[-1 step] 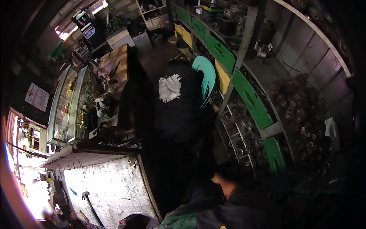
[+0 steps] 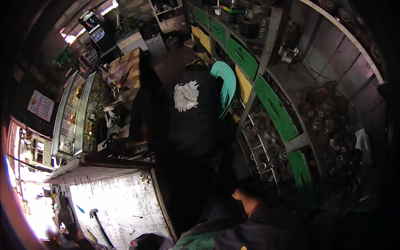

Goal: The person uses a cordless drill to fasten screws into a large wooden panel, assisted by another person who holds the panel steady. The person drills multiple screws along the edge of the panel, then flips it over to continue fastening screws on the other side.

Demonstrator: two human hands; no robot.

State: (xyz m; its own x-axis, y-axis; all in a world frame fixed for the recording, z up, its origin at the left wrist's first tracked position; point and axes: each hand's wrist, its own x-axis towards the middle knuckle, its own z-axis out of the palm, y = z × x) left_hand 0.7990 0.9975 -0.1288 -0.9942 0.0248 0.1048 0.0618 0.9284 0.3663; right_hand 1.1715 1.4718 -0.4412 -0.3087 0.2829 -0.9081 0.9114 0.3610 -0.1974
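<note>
My right hand (image 2: 247,203) shows low in the picture, just right of the middle, at the end of a dark sleeve (image 2: 262,231). Part of its skin catches the light, while deep shadow hides the fingers, so whether it holds anything cannot be made out. Green checked cloth (image 2: 196,241) lies beside the sleeve at the lower edge. Ahead of me is a person in a dark top with a ragged white patch (image 2: 186,96) on it. My left hand does not show.
A teal chair back (image 2: 227,89) stands beside the person. Shelves with green drawer fronts (image 2: 273,106) and round metal parts (image 2: 271,143) line the right. On the left are a cluttered workbench (image 2: 133,66), a glass display case (image 2: 77,121) and a pale board (image 2: 125,200) with a hammer (image 2: 100,225).
</note>
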